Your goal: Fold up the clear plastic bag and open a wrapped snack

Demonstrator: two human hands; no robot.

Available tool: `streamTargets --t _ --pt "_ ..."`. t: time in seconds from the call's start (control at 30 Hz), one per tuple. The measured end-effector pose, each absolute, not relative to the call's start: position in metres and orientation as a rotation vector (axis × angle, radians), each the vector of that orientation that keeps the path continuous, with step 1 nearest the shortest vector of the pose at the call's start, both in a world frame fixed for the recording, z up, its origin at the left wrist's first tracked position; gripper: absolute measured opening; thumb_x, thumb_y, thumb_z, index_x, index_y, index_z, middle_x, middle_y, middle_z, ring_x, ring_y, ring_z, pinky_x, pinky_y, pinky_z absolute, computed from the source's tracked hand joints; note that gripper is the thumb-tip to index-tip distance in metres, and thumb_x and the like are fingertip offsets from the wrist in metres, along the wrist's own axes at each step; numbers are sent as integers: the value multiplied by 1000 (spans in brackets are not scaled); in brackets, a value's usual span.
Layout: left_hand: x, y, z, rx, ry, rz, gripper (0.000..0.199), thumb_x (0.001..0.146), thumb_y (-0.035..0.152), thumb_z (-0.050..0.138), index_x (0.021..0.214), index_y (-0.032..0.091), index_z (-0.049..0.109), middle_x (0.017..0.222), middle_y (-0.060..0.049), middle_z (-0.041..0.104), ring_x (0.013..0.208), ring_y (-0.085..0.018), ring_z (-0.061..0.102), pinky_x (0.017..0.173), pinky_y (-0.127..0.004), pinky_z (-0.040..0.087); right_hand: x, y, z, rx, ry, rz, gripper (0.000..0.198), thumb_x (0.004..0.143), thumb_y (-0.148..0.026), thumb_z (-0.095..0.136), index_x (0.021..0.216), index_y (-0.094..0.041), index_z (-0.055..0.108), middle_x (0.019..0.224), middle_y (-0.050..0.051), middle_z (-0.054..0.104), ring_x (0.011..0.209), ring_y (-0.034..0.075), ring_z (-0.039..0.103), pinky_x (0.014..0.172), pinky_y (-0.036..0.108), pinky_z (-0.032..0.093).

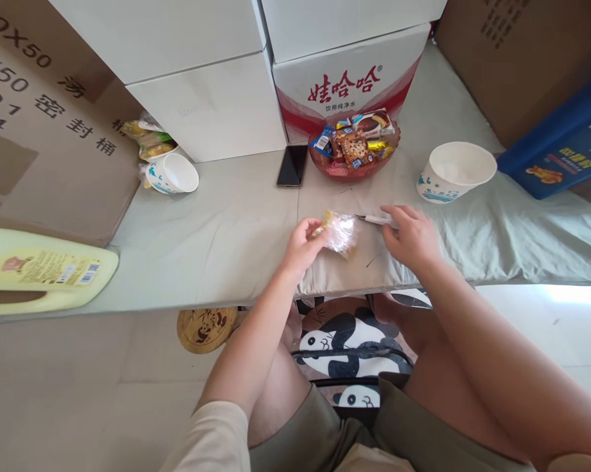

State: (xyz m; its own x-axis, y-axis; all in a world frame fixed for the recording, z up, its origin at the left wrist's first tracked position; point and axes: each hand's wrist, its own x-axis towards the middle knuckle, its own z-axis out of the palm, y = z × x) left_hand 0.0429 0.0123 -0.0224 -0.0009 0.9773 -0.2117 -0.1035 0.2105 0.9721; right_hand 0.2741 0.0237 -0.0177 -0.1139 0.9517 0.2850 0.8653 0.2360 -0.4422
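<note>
My left hand (306, 246) is closed on the left edge of a shiny clear plastic packet (342, 234) with yellowish edges. What is inside the packet is hard to make out through the glare. A slim white-handled knife (377, 220) with a dark tip is gripped in my right hand (413, 237). Its tip points left and reaches the packet's upper right edge; whether it touches cannot be told. Both hands are low over the cloth-covered surface (227, 242), near its front edge.
Behind my hands stand a reddish bowl (357, 172) of wrapped snacks and a black phone (292, 166). A paper tub (436, 180) is at right, a tipped paper cup (177, 174) and a yellow jug (69, 272) at left. Cartons (344, 85) line the back.
</note>
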Motion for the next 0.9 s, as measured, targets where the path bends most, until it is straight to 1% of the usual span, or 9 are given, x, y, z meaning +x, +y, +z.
streamTargets --t 0.1,0.17,0.3,0.43,0.5,0.57,0.63,0.73,0.9 --pt "47 8 -20 1215 1253 1019 31 79 44 72 95 20 61 102 -5 66 78 -14 65 74 -29 53 264 19 -17 -1358 -2071 415 58 75 -14 48 131 -20 58 127 13 67 112 31 64 92 47 50" --pt "42 8 -19 1374 1331 1086 29 85 46 65 99 21 64 115 -9 63 98 -20 66 83 -32 53 259 16 -18 -1223 -2085 468 58 73 -12 48 129 -21 56 124 10 69 114 29 64 96 46 50" --pt "33 12 -20 1741 1356 1088 39 84 42 67 117 23 61 140 -12 54 134 -27 50 105 -39 46 257 15 -17 -1110 -2060 443 23 76 -13 49 91 -24 62 92 5 72 93 25 68 85 41 52" --pt "33 15 -24 1865 1295 928 25 82 34 71 102 22 66 128 -10 65 124 -24 59 109 -42 42 268 20 -17 -1214 -1948 367 12 76 -15 52 73 -25 57 83 5 69 85 25 67 78 40 52" --pt "33 18 -27 1759 1347 984 11 82 30 69 86 20 65 113 -9 70 110 -22 65 103 -41 46 276 24 -18 -1370 -1814 313 12 74 -15 52 72 -25 58 86 6 70 86 26 67 80 43 51" --pt "33 21 -29 1543 1412 1131 14 81 29 68 76 20 60 96 -6 71 95 -19 67 93 -36 50 284 27 -19 -1498 -1655 293 15 72 -13 49 71 -24 60 92 8 72 91 28 67 84 46 51" --pt "30 24 -30 1307 1435 1265 18 79 31 70 77 20 56 84 -2 67 83 -15 65 82 -30 52 288 28 -20 -1537 -1544 318 21 72 -11 46 75 -24 62 100 8 72 99 28 67 87 46 51" --pt "26 25 -29 1175 1401 1284 25 77 34 73 90 22 56 86 -2 65 81 -14 64 77 -26 51 284 24 -17 -1428 -1586 403 31 76 -13 46 99 -25 64 115 8 70 113 28 64 92 46 51" --pt "20 20 -20 1453 1333 1095 39 82 41 64 118 25 60 135 -10 59 123 -23 57 89 -31 51 262 13 -15 -1190 -2042 422 55 82 -38 63 134 -23 52 136 14 61 128 34 54 106 54 42"
